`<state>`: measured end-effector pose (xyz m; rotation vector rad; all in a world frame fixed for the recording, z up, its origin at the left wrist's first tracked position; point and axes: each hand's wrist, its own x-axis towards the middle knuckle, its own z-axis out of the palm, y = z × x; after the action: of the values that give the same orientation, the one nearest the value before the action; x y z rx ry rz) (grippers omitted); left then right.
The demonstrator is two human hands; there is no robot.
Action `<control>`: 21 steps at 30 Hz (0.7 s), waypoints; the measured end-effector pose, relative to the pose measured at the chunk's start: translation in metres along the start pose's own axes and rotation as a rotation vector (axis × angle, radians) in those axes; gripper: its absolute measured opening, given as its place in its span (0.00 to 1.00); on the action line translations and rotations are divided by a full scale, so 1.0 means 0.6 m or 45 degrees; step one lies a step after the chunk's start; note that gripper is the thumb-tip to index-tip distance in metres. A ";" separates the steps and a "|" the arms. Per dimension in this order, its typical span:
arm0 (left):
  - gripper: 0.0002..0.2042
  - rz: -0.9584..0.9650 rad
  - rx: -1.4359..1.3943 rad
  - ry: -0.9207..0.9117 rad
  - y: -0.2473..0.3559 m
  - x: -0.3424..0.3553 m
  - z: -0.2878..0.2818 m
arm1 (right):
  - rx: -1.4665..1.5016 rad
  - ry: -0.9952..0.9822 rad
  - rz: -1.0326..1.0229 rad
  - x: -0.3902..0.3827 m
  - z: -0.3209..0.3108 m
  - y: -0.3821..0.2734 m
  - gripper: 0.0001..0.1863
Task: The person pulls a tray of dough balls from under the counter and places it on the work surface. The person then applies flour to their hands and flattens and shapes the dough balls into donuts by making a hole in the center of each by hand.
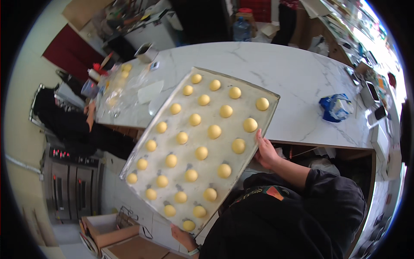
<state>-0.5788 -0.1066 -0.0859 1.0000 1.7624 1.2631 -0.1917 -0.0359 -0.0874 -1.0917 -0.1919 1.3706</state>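
Note:
A large metal tray with a pale lining carries several rows of round pale-yellow dough balls, tilted diagonally across the middle of the view. My right hand grips its right edge, thumb along the rim and the other fingers mostly hidden underneath. At the bottom edge, my left hand holds the tray's near corner, with its fingers partly hidden beneath it.
A marble counter lies beyond the tray, bearing a blue-and-white bag, plastic sheets and yellow dough. A co-worker in black stands at left, near a steel oven. Cardboard boxes sit low left; shelving is under the counter.

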 end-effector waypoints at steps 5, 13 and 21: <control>0.24 -0.015 -0.162 -0.205 0.011 0.013 0.153 | 0.310 0.059 -0.172 -0.019 -0.090 -0.085 0.36; 0.26 -0.144 -0.205 -0.467 0.051 0.010 0.321 | 0.216 0.346 -0.221 -0.090 -0.229 -0.114 0.53; 0.26 -0.346 -0.400 -0.815 0.057 -0.018 0.422 | 0.985 -0.583 -0.665 -0.243 -0.148 -0.227 0.54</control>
<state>-0.3437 -0.0105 -0.1139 0.8249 1.1177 0.8780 -0.0772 -0.1799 0.0301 -0.0572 -0.2298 1.0445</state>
